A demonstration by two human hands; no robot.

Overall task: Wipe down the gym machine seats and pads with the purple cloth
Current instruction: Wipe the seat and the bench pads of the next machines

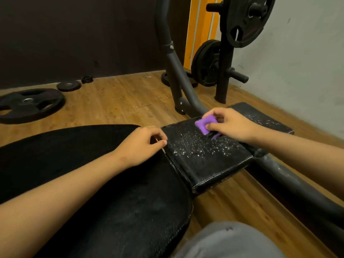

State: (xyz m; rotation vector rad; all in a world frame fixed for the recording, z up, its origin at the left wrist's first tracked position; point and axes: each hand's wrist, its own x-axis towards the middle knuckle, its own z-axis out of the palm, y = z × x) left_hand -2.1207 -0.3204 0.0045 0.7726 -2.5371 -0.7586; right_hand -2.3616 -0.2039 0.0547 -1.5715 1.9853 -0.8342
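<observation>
Droplets cover the cracked black vinyl seat pad [204, 157]; right hand [229, 125] pinches the bunched purple cloth [207, 124], left hand [143, 144] loosely curled, empty; bunching risks streaks.

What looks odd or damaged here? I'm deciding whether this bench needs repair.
The pad under the purple cloth is covered in white specks, droplets or flaking, and its front edge looks scuffed. Weight plates lie loose on the floor.
</observation>
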